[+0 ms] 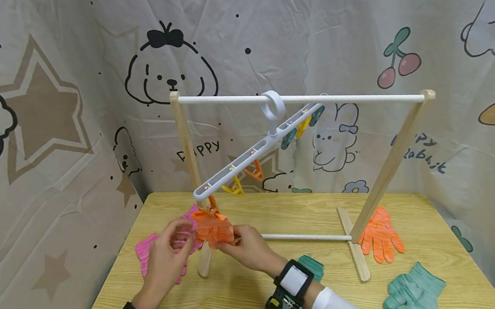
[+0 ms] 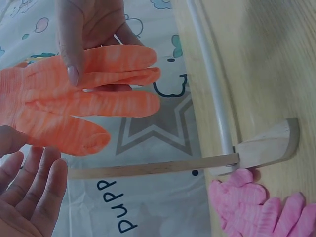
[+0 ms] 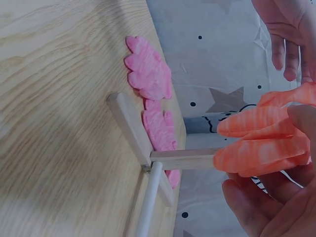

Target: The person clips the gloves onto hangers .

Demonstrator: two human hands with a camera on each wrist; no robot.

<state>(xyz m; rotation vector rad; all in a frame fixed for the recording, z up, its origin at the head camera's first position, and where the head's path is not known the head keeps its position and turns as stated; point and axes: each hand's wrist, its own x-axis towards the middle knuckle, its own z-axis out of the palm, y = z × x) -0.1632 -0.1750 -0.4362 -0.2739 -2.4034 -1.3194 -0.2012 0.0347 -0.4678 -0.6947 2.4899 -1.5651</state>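
An orange glove (image 1: 213,229) hangs by its cuff from an orange clip (image 1: 212,205) at the near left end of a clip hanger (image 1: 235,166). Its fingers (image 2: 123,102) show in the left wrist view. My right hand (image 1: 255,251) pinches the glove, thumb on the front and fingers behind. Beside the glove's other edge is my left hand (image 1: 168,257), its fingers loosely bent with none wrapped round the fabric; its thumb tip is close to the glove's edge. In the right wrist view, the glove (image 3: 266,148) lies between both hands.
The hanger's ring hooks over the white rod (image 1: 352,98) of a wooden stand (image 1: 388,172). Yellow (image 1: 234,188), orange and teal clips hang along it. Pink gloves (image 1: 147,249) lie at left; another orange glove (image 1: 380,236) and teal gloves (image 1: 415,289) lie right and in front.
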